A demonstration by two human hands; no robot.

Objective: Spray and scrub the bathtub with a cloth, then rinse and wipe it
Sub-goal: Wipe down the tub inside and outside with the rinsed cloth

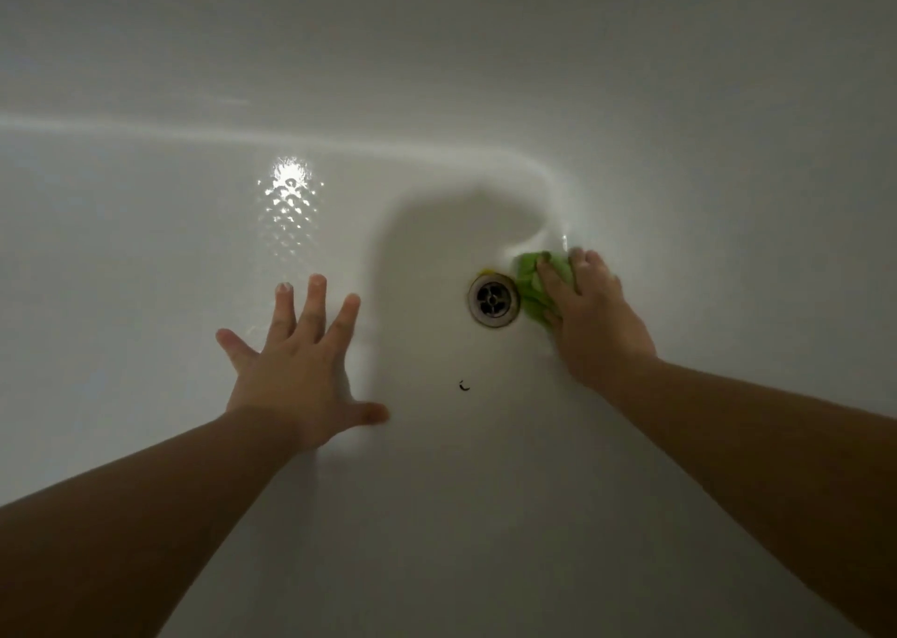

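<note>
Pressing green cloth (536,284) beside drain (494,300), right hand (589,307) scrubs bathtub (437,492).

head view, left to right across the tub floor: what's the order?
left hand pressed flat on the bathtub floor → small dark speck → drain → green cloth → right hand pressing the cloth's right part

Right hand (589,307) pressing a green cloth (536,288) onto the white bathtub (485,492) floor, just right of the metal drain (494,300). Left hand (296,361) splayed flat, well left of the drain. Small dark speck (464,385) just below the drain.
</note>
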